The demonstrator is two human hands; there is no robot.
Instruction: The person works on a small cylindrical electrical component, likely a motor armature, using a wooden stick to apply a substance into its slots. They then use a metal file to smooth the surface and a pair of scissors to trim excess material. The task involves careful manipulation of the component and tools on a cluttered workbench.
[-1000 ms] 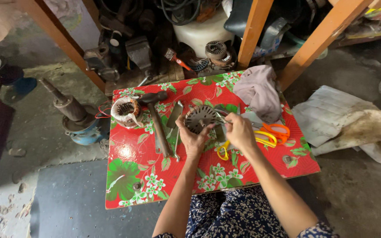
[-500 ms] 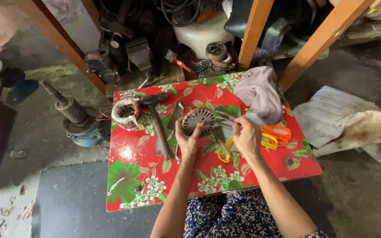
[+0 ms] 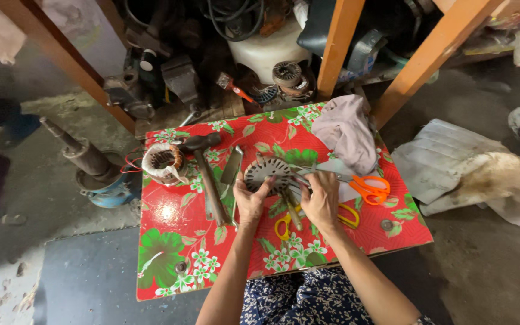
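**Both hands on a slotted metal disc at the middle of the worktop**

The near rim of the round grey metal part point(image 3: 267, 173) is covered by the thumbs, and what lies under it cannot be made out. The left hand point(image 3: 250, 201) grips its lower left edge, fingers curled around it. The right hand point(image 3: 322, 197) closes on its right side together with a thin metal tool whose tip is lost against the disc; whether the tool touches the slots is unclear. The person's arms are cut off at the lower edge of the view.

Around the part: a hammer point(image 3: 206, 165) lies to the left, its handle running toward the person, with a flat metal blade point(image 3: 231, 168) just beside it. Farther left sits a wound stator with copper coils point(image 3: 164, 162). Orange-handled scissors point(image 3: 365, 185) lie just right of the right hand, and yellow-handled scissors point(image 3: 284, 225) lie partly under the wrists. A pinkish cloth point(image 3: 347, 129) is bunched at the far right corner.

The part is round, dull grey, with radial slots around a darker centre. It rests on the worktop point(image 3: 170, 253), covered in red floral oilcloth.
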